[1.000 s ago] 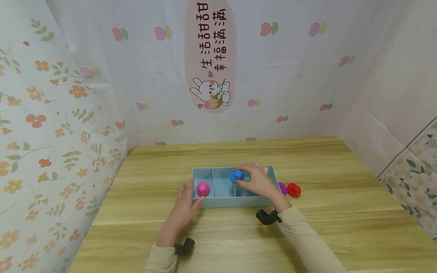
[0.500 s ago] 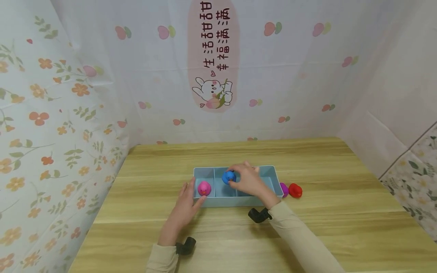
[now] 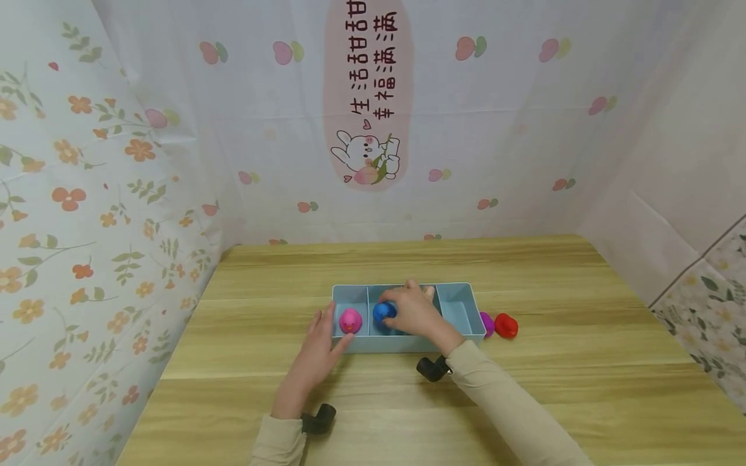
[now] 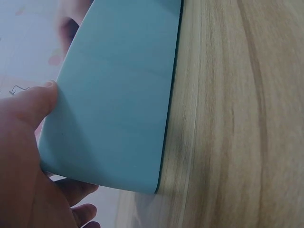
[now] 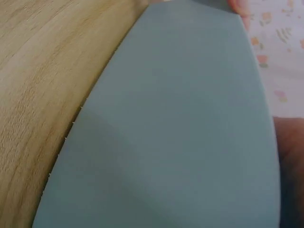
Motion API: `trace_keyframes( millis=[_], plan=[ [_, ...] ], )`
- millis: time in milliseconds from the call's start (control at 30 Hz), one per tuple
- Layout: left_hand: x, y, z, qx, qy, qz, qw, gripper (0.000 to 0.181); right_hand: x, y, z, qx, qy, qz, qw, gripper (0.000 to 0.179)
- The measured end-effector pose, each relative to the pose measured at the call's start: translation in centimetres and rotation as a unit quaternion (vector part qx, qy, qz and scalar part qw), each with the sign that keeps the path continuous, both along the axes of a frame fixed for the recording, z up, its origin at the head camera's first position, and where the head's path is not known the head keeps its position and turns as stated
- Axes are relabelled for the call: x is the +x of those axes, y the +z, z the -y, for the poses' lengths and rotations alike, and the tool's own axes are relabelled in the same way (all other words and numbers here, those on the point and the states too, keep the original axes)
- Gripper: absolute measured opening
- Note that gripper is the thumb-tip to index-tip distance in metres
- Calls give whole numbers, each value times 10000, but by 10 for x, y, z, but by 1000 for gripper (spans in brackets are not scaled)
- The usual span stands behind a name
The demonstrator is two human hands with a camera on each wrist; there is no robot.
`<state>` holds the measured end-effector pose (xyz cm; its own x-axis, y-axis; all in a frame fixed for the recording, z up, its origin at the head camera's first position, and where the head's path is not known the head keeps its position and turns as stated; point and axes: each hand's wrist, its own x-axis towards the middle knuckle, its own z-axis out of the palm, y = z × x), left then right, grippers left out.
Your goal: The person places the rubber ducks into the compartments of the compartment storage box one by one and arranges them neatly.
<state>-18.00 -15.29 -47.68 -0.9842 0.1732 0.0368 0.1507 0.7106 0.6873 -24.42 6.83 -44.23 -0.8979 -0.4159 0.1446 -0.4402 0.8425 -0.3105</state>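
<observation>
My right hand [image 3: 414, 310] pinches a blue rubber duck [image 3: 382, 312] between thumb and fingers, low inside the second compartment from the left of a pale blue divided box [image 3: 402, 345]. A pink rubber duck [image 3: 350, 320] sits in the leftmost compartment. At that end, my left hand [image 3: 317, 343] rests on the box's near left corner, thumb at the front rim and fingers along the end wall. In the left wrist view, its thumb [image 4: 40, 99] touches the upper edge of the box's front wall [image 4: 114, 104]. That wall hides the ducks from both wrist views.
Just right of the box lie a purple toy [image 3: 487, 324], partly hidden by it, and a red toy [image 3: 506, 325]. The wooden table [image 3: 373, 401] ends at a patterned cloth backdrop [image 3: 495, 142]. Black wrist mounts [image 3: 318, 419] sit on both forearms.
My right hand has carried the blue duck leftward across a divider and lowered it into the second compartment. My left hand stays at the box's corner. The head view has shifted slightly.
</observation>
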Motion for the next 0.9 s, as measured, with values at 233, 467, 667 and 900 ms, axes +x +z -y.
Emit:
trace_keyframes(
  millis=[233,467,667,900],
  plan=[
    [-1,-3,1,-5,-20,18,10000,78,-1,-4,5,355,-99,-172,9992,32],
    [-1,-2,1,-12,-17,29,10000,79,-4,-7,9,620,-211,-38,9978,37],
    [1,1,1,26,-41,-29,10000,77,-4,-6,12,761,-166,-27,9970,34],
    [0,0,0,26,-6,13,10000,79,-3,-4,14,911,-133,59,9957,35]
  ],
)
